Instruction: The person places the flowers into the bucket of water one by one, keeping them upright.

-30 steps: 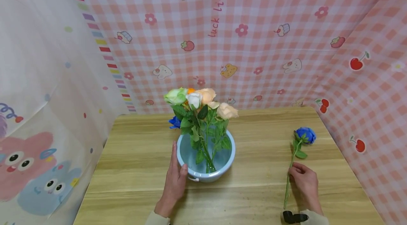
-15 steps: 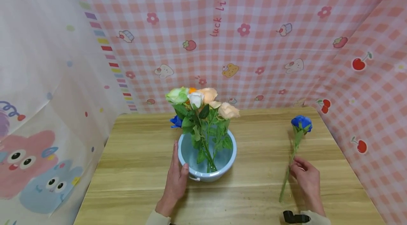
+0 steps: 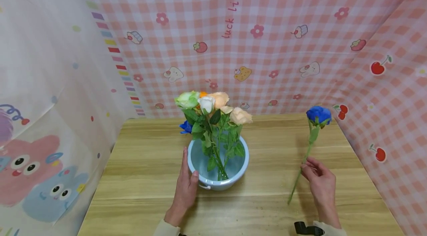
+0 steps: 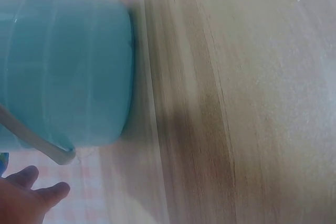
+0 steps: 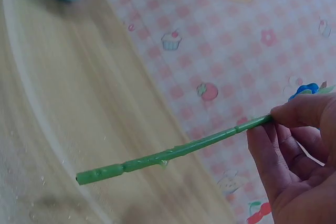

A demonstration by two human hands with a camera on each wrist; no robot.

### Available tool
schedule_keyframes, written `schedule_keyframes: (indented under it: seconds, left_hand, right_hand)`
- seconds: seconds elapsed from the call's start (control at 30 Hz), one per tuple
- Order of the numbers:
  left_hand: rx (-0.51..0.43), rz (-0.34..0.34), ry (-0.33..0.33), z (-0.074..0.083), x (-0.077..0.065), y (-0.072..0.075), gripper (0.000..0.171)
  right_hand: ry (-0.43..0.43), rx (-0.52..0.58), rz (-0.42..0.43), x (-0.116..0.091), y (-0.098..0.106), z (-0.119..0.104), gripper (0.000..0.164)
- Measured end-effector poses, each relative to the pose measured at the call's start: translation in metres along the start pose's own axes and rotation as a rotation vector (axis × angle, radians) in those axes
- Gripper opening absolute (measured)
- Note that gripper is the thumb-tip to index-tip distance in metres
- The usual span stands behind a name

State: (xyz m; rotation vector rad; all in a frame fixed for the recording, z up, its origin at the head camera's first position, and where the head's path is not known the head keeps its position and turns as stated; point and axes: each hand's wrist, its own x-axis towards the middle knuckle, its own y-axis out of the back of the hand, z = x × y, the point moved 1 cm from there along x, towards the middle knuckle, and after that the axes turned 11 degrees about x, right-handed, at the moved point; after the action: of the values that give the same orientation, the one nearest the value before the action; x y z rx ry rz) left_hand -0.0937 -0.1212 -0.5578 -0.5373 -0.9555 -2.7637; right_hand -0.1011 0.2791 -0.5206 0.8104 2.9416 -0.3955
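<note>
A light blue bucket (image 3: 246, 158) with a pale handle (image 4: 37, 140) stands on the table and holds several artificial roses: green, white, orange, peach (image 3: 241, 116) and one blue rose (image 3: 186, 127) at its left. My left hand (image 3: 185, 190) rests against the bucket's left side, its fingers straight. To the right, my right hand (image 3: 321, 184) pinches the green stem (image 5: 173, 153) of another blue rose (image 3: 318, 115) between thumb and fingers. That rose's head points up and away, and its cut stem end hangs free in the right wrist view.
The wooden table (image 3: 267, 188) has small specks near its front. Behind it hangs a pink checked cloth (image 3: 267, 10), with a white patterned cloth (image 3: 76, 87) at the left and more checked cloth at the right.
My right hand has lifted the blue rose off the table, raising its head and swinging the stem end up and to the left. The left hand stays at the bucket.
</note>
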Motion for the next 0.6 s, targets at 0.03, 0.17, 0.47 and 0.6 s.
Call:
schedule_keyframes:
  seconds: [0.03, 0.17, 0.47, 0.6]
  left_hand:
    - [-0.002, -0.001, 0.002, 0.0, 0.0, 0.0, 0.072]
    - [0.003, -0.002, 0.004, 0.0, 0.0, 0.0, 0.072]
    - [0.01, 0.0, 0.005, -0.001, 0.0, 0.001, 0.075]
    - [0.015, 0.0, 0.004, -0.001, 0.0, 0.001, 0.075]
  right_hand:
    - [0.007, 0.004, -0.004, -0.001, -0.002, -0.001, 0.032]
    - [0.035, 0.02, -0.015, -0.006, -0.007, -0.006, 0.033]
    - [0.128, 0.039, -0.045, -0.016, -0.026, -0.025, 0.029]
    - [0.167, 0.052, -0.055, -0.021, -0.035, -0.034, 0.028]
